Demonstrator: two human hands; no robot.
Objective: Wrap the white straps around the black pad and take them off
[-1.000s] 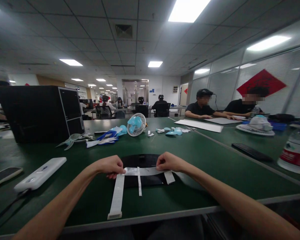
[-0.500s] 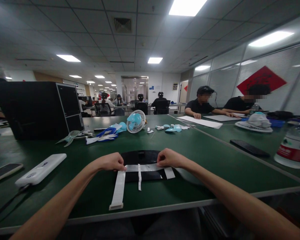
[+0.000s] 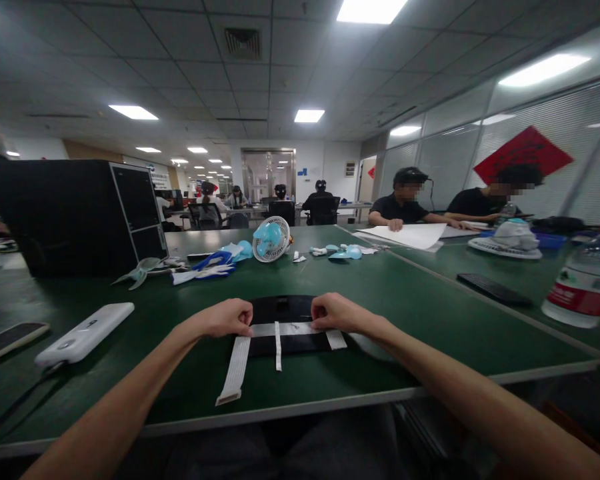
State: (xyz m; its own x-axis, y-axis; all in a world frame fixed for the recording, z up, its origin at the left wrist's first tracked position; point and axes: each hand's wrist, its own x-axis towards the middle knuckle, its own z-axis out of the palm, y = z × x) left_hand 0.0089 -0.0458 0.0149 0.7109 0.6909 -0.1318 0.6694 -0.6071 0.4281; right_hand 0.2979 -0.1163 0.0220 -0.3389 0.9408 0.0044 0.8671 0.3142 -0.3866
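A flat black panel (image 3: 285,307) lies on the table in front of me. Across it runs a strip of silver tape (image 3: 267,330), one end under the closed fingers of my left hand (image 3: 230,317) and the other under those of my right hand (image 3: 334,311). A wide white ribbon cable (image 3: 237,367) comes out below my left fingers and ends in a connector near the table edge. At the middle, a narrow white strip (image 3: 279,353) crosses the tape. Below my right hand shows a short piece of white ribbon cable (image 3: 337,340). My fingertips partly hide the tape ends.
A white power bank (image 3: 85,333) with a cable and a phone (image 3: 10,341) lie left. Beyond are a black case (image 3: 60,217), gloves (image 3: 205,268) and a small fan (image 3: 271,239). A bottle (image 3: 583,287) stands right; a co-worker (image 3: 405,200) handles white sheets (image 3: 410,235).
Both my hands stay at the tape ends, with little movement. The co-worker at the right has lifted the edge of a white sheet. The view has tilted slightly.
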